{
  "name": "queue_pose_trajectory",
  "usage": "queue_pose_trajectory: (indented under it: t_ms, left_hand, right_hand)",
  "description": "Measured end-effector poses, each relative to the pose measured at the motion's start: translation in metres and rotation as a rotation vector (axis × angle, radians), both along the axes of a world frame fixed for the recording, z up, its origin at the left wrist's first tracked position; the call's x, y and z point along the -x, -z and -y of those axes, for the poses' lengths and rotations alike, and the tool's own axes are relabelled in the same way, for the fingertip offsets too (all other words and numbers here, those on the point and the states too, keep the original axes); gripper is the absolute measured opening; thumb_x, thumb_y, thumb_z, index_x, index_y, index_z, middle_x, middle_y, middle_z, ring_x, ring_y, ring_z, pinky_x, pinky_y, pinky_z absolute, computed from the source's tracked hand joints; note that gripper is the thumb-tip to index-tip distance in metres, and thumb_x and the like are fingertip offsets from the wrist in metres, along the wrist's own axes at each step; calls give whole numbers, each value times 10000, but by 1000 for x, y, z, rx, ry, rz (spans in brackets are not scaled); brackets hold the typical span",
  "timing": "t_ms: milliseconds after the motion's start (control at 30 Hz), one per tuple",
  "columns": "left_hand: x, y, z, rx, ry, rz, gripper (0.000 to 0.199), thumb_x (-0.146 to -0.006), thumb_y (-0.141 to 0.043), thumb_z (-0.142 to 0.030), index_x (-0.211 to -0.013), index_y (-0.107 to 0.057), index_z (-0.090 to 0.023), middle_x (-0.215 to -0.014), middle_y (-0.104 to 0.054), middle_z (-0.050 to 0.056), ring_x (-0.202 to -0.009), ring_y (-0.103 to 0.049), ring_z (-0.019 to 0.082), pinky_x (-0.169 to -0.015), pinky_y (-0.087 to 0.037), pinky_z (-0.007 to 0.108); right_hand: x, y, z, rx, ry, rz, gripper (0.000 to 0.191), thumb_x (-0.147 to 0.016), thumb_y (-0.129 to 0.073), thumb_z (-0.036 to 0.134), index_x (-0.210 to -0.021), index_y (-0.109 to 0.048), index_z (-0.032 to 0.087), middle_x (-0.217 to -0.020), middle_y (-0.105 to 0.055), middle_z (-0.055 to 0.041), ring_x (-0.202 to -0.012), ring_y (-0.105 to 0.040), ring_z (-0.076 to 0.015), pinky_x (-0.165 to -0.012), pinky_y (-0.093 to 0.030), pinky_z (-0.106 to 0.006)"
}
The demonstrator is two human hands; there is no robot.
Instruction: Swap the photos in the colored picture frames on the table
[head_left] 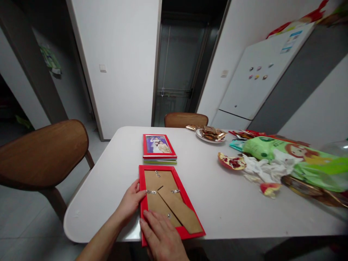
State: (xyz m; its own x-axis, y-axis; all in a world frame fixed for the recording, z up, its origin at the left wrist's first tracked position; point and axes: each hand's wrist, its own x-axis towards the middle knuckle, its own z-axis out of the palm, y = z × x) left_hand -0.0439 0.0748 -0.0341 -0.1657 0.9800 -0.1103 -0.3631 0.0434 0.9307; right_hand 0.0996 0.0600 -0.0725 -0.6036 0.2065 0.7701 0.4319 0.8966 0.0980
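A red picture frame [189,206] lies face down at the table's near edge, its lower end jutting slightly past it. Its brown backing board [150,178] carries metal clips and a fold-out stand [181,206] lying against it. My left hand [132,199] grips the frame's left side, thumb at the rim. Across the lower left corner lies my right hand [161,232], its fingertips over the left rim and its thumb mostly hidden below. Just beyond, a second red picture frame [157,157] rests face up on a green-edged one [160,162], showing a photo of people.
The white table [114,166] has a rounded left end. On its right are a plate [199,136] of wrapped snacks, a pomegranate piece [231,162], crumpled tissues [262,166] and a green tissue pack [312,163]. Wooden chairs stand left [54,152] and behind [186,119].
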Motion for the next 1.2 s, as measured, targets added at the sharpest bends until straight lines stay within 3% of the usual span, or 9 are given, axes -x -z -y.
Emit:
queue_pose_trajectory:
  t_ms: [100,233,367,600,767,867,967,1067,1200]
  left_hand:
    - [11,14,-7,25,-128,-377,633,-631,-560,-179,-1215,-317,-147,-1119,-555,102,-963,-550,200,-840,-415,330]
    - [18,22,-9,72,-199,-914,581,-663,-536,-204,-1211,-349,-152,-1105,-552,93,-993,-521,206,-870,-379,346]
    - [16,22,-8,124,-249,-1167,543,-705,-499,-236,-1212,-357,-104,-1050,-562,116,-993,-504,220,-867,-373,349]
    - [13,24,-8,122,-262,-1247,507,-730,-478,-224,-1206,-363,-94,-1040,-545,119,-968,-498,211,-861,-378,341]
    - [13,24,-6,79,-271,-1232,489,-728,-475,-206,-1198,-372,-122,-1053,-537,105,-981,-485,212,-870,-373,356]
    - [13,23,-4,27,-256,-1223,480,-719,-484,-210,-1186,-383,-157,-1082,-530,86,-996,-478,214,-871,-373,369]
    - [11,22,-2,-10,-236,-1247,517,-695,-499,-200,-1195,-370,-169,-1107,-517,77,-1011,-470,222,-873,-374,381]
    - [11,23,-2,-10,-233,-1270,540,-691,-486,-189,-1212,-349,-149,-1116,-509,85,-1022,-462,222,-880,-374,376]
    - [12,24,-3,4,-234,-1283,519,-704,-465,-193,-1207,-354,-126,-1122,-505,98,-1031,-457,215,-900,-364,371]
  right_hand:
    - [9,0,-1,18,4,28,290,-790,-377,210,-1001,-573,178,-1001,-627,-42,-881,-570,-186,-704,-480,-301]
    - [18,3,-2,73,-8,26,288,-772,-407,223,-1006,-564,163,-991,-626,-65,-879,-558,-193,-714,-463,-311]
    - [20,8,-5,148,-28,-55,285,-762,-439,269,-1000,-561,172,-972,-626,-69,-875,-543,-196,-720,-447,-317]
    - [19,7,-3,318,-97,67,365,-731,-508,349,-1041,-538,159,-1041,-590,-96,-932,-512,-237,-765,-432,-377]
    - [-2,-23,-17,557,-190,140,297,-741,-499,285,-1016,-551,185,-1059,-568,-72,-953,-497,-184,-804,-421,-327]
    - [-25,-38,-54,630,13,119,281,-745,-429,147,-980,-581,170,-1060,-560,-84,-966,-484,-177,-835,-398,-333]
    - [-41,-37,-92,726,254,208,265,-704,-457,115,-904,-626,154,-1027,-566,-104,-949,-484,-197,-830,-390,-332]
    - [-42,-27,-111,758,322,252,252,-687,-471,103,-860,-647,156,-1010,-560,-100,-945,-477,-191,-821,-382,-295]
    - [-36,-20,-112,741,330,231,222,-719,-465,120,-821,-654,175,-923,-559,-80,-887,-475,-173,-763,-386,-268]
